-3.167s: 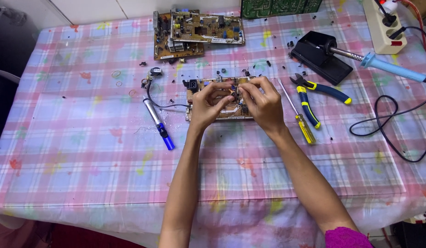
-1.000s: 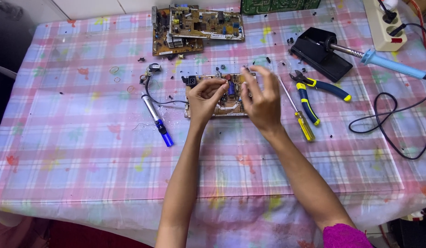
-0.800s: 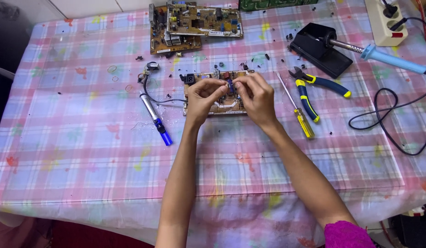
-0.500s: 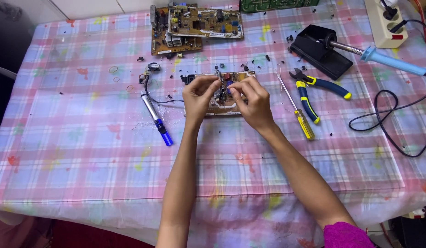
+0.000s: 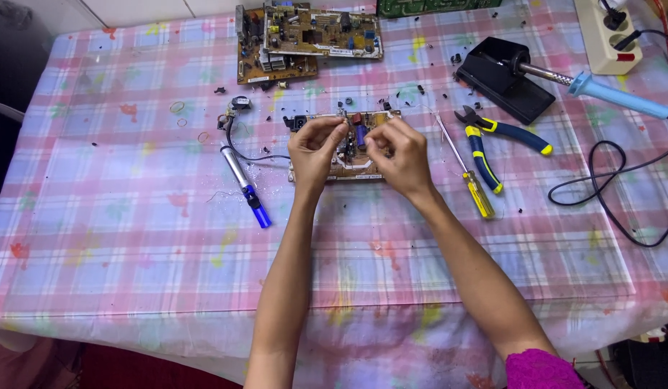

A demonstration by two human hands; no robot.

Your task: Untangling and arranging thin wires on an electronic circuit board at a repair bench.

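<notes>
Pink and blue checked cloth (image 5: 132,274), blotched with coloured stains, covers the whole table and hangs over its near edge; a strip of pale wall shows at the top and a dark shape at the far left. Two stacked circuit boards (image 5: 305,39) lie at the far middle of the cloth. To the right sit a black soldering stand (image 5: 503,83), a blue-handled soldering iron (image 5: 622,97) resting in it, a white power strip (image 5: 608,36) and a looping black cable (image 5: 608,194). Nearer the middle lie blue-and-yellow pliers (image 5: 492,140) and a yellow-handled screwdriver (image 5: 471,176), just right of the hands. A silver and blue pen-shaped tool (image 5: 244,187) lies to the left beside a thin black wire. Small dark bits are scattered about. A brown circuit board (image 5: 348,169) lies flat at the centre. The left hand (image 5: 312,148) and right hand (image 5: 399,155) rest over it, each with fingertips pinched at small parts on its top; what they grip is too small to tell.
</notes>
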